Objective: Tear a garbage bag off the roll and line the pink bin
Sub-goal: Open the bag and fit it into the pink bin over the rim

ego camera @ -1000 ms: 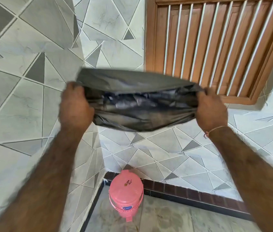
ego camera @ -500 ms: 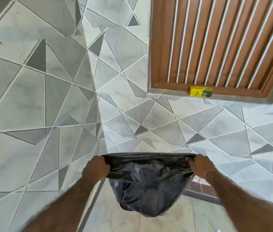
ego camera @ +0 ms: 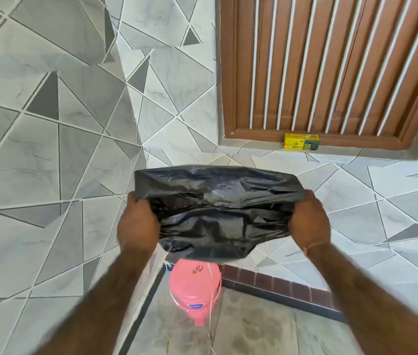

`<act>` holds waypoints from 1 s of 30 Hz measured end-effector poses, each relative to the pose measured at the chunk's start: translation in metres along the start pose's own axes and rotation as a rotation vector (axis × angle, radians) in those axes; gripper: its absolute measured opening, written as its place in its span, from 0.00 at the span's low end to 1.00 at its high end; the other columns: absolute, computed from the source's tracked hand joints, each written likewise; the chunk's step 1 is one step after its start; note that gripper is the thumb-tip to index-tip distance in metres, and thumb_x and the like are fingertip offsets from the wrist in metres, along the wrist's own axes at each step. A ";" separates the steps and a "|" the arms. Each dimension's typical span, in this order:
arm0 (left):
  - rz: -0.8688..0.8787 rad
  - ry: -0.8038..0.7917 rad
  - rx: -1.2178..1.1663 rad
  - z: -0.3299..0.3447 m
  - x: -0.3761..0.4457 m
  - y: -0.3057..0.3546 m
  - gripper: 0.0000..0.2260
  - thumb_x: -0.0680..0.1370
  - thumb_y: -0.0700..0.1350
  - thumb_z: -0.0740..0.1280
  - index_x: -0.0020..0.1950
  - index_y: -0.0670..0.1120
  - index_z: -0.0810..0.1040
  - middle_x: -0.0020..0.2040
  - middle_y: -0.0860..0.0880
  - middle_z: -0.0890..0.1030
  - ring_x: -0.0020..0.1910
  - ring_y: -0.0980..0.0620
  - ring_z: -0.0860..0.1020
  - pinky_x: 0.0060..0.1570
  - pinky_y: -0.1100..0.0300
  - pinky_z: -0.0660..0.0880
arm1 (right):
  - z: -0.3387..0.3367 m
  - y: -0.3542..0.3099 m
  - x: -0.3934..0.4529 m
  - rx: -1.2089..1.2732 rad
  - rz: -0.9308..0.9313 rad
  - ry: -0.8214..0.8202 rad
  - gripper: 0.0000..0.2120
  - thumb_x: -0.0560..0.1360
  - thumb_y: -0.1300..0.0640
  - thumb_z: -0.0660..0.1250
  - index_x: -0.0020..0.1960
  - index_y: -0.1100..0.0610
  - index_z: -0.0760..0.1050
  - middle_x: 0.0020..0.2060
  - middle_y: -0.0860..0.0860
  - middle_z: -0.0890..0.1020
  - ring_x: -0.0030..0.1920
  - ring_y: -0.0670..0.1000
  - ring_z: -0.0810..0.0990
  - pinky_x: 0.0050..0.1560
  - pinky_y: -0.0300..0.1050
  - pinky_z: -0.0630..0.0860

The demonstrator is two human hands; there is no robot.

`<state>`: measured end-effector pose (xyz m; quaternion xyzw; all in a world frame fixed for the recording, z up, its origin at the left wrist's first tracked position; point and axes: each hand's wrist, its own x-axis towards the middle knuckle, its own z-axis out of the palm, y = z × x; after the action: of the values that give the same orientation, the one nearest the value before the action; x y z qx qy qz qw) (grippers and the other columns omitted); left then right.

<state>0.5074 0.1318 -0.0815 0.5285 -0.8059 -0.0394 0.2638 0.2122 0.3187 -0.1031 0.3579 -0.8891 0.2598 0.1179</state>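
A black garbage bag (ego camera: 218,213) hangs in the air in front of me, its mouth stretched wide and puffed with air. My left hand (ego camera: 137,222) grips its left edge and my right hand (ego camera: 309,220) grips its right edge. Below the bag, on the floor in the corner, stands the pink bin (ego camera: 194,290) with its lid closed; the bag hides the lid's far edge. A yellow and green box of bin bags (ego camera: 301,141) lies on the sill under the wooden window.
Grey tiled walls (ego camera: 49,149) meet in a corner on the left, right behind the bin. A brown louvred wooden window (ego camera: 331,67) fills the upper right. A dark brick skirting (ego camera: 279,283) runs along the wall's foot. Bare floor (ego camera: 254,334) lies right of the bin.
The bag swung down from chest height to low in front of the bin, then came back up and filled with air. The bin shows again under the bag.
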 end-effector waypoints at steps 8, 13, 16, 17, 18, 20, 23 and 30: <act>-0.064 -0.646 0.283 0.074 -0.099 -0.025 0.14 0.79 0.45 0.56 0.64 0.49 0.70 0.61 0.46 0.71 0.60 0.43 0.77 0.58 0.49 0.75 | 0.068 0.079 -0.076 -0.307 -0.015 -0.870 0.22 0.71 0.54 0.60 0.64 0.54 0.72 0.60 0.53 0.79 0.61 0.57 0.79 0.58 0.48 0.76; -0.143 -0.603 0.233 0.076 -0.086 -0.026 0.17 0.73 0.48 0.61 0.62 0.50 0.70 0.56 0.47 0.71 0.56 0.43 0.79 0.55 0.46 0.77 | 0.070 0.073 -0.054 -0.027 0.164 -0.706 0.18 0.74 0.48 0.61 0.58 0.57 0.77 0.56 0.58 0.82 0.57 0.61 0.80 0.54 0.49 0.75; -0.238 -0.542 0.088 0.074 -0.084 -0.017 0.21 0.72 0.55 0.61 0.62 0.46 0.72 0.56 0.42 0.79 0.56 0.39 0.79 0.55 0.47 0.77 | 0.078 0.067 -0.042 0.011 0.243 -0.600 0.15 0.75 0.55 0.60 0.54 0.62 0.78 0.54 0.60 0.83 0.56 0.62 0.80 0.53 0.49 0.76; -0.277 -0.502 0.033 0.073 -0.086 -0.014 0.21 0.74 0.56 0.62 0.62 0.45 0.72 0.56 0.40 0.80 0.56 0.37 0.79 0.56 0.48 0.76 | 0.080 0.065 -0.041 0.000 0.245 -0.587 0.15 0.75 0.54 0.60 0.54 0.62 0.78 0.54 0.60 0.83 0.56 0.62 0.80 0.53 0.49 0.76; -0.302 -0.465 -0.009 0.073 -0.087 -0.012 0.21 0.75 0.55 0.64 0.62 0.44 0.72 0.57 0.40 0.81 0.56 0.36 0.79 0.56 0.48 0.75 | 0.081 0.062 -0.041 -0.003 0.247 -0.584 0.15 0.74 0.53 0.62 0.55 0.62 0.77 0.54 0.59 0.83 0.57 0.62 0.80 0.53 0.49 0.76; -0.310 -0.421 0.013 0.075 -0.093 -0.013 0.18 0.76 0.50 0.64 0.62 0.43 0.71 0.57 0.41 0.82 0.56 0.37 0.80 0.55 0.49 0.76 | 0.083 0.059 -0.043 -0.018 0.231 -0.608 0.17 0.72 0.52 0.65 0.56 0.60 0.77 0.54 0.58 0.83 0.57 0.61 0.80 0.54 0.49 0.77; -0.085 -0.527 0.340 0.074 -0.100 -0.023 0.17 0.78 0.45 0.59 0.66 0.46 0.67 0.57 0.45 0.81 0.56 0.43 0.81 0.54 0.52 0.77 | 0.091 0.062 -0.047 -0.102 0.181 -0.658 0.19 0.72 0.56 0.61 0.62 0.59 0.73 0.59 0.58 0.79 0.59 0.61 0.79 0.59 0.50 0.75; 0.064 -0.681 0.482 0.085 -0.084 -0.063 0.16 0.76 0.43 0.63 0.64 0.50 0.71 0.60 0.47 0.75 0.58 0.44 0.78 0.56 0.49 0.76 | 0.121 0.032 -0.040 -0.260 0.046 -0.720 0.19 0.76 0.57 0.55 0.67 0.58 0.68 0.62 0.56 0.73 0.63 0.60 0.76 0.63 0.52 0.73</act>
<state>0.5451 0.1597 -0.2085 0.5064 -0.8494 -0.0140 -0.1479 0.2162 0.2950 -0.2323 0.3881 -0.9070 0.0052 -0.1634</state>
